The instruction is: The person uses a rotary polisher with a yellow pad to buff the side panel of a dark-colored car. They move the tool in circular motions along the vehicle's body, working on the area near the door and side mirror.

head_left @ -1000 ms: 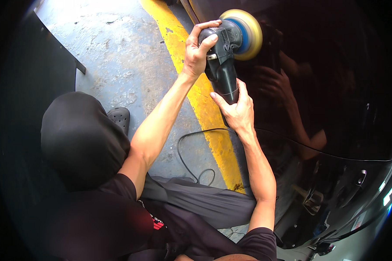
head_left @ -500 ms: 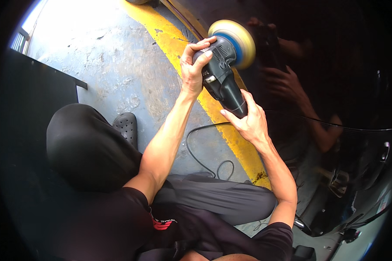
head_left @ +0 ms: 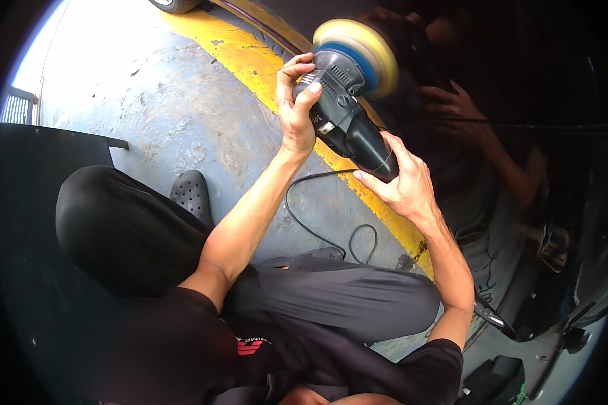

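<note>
Both my hands hold a black electric car polisher (head_left: 348, 111) with a round yellow foam pad (head_left: 355, 35) on a blue backing plate. My left hand (head_left: 297, 111) wraps round its head, fingers over the top and thumb on the near side. Round the rear of the body closes my right hand (head_left: 405, 182). The pad faces a glossy dark car body panel (head_left: 493, 81) and looks blurred; it appears to lie against the panel. My hands and the tool are mirrored in the paint. A black power cord (head_left: 304, 219) loops down from the tool's rear.
A yellow painted strip (head_left: 250, 71) crosses the worn grey floor (head_left: 162, 101) beside the car. One wheel (head_left: 175, 4) shows at the far end. A black board-like panel (head_left: 27, 175) stands at my left. My bent knees and a black clog (head_left: 192, 196) are below.
The view has shifted slightly, showing more of the wheel. The polisher and both hands have shifted a little against the panel; both keep their grip. The cord's loop lies slightly differently.
</note>
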`<state>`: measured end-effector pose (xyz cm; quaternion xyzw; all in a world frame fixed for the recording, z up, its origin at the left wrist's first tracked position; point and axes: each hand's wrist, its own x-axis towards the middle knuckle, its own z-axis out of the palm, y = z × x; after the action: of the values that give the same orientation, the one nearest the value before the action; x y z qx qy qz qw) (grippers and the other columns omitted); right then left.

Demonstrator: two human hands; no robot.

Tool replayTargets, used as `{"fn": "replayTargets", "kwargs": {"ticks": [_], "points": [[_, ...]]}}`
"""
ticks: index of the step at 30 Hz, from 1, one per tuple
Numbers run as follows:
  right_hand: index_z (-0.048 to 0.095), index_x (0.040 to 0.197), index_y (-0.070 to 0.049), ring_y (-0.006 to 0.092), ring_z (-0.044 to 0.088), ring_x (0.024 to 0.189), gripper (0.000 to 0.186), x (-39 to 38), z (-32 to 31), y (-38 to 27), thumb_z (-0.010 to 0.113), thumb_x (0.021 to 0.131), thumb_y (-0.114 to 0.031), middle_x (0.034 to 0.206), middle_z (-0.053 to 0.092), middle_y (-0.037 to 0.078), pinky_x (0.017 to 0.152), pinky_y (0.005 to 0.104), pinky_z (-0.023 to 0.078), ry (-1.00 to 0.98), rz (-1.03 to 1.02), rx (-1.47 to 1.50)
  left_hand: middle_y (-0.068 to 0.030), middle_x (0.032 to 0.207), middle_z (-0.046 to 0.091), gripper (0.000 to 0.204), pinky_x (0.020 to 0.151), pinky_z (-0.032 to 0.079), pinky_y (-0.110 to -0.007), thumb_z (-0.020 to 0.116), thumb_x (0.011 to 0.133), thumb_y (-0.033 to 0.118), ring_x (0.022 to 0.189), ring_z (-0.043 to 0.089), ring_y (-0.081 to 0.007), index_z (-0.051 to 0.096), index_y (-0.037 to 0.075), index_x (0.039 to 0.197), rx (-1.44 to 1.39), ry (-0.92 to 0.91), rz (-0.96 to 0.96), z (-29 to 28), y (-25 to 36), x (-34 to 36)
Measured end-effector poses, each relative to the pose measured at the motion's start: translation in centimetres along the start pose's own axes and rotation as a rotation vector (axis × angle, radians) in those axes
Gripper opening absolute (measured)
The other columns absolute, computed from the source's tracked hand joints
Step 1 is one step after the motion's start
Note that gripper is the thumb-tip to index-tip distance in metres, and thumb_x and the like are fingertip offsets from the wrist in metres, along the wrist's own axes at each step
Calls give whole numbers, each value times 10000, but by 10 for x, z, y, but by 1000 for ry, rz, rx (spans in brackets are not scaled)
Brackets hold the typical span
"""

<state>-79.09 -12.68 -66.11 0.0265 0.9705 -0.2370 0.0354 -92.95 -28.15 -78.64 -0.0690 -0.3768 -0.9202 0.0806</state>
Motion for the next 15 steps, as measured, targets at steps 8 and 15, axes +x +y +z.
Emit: {"fn": "replayTargets", "kwargs": {"ticks": [8,15], "points": [[603,1417,9,376,772,1118,798,-46,-9,20,951,809,-373,1218,761,220,983,425,586,19,32,-28,-134,1421,538,524,1167,399,-416,846,860,294,1299,529,-253,596,59,1256,94,-23,-52,21,-2,-48],[606,1409,42,374,766,1138,788,-83,-2,46,950,804,-327,1219,759,223,1008,421,578,43,42,-34,-150,1419,516,572,1176,411,-444,847,828,300,1309,535,-278,576,49,1265,184,-49,-91,31,-15,-87]]}}
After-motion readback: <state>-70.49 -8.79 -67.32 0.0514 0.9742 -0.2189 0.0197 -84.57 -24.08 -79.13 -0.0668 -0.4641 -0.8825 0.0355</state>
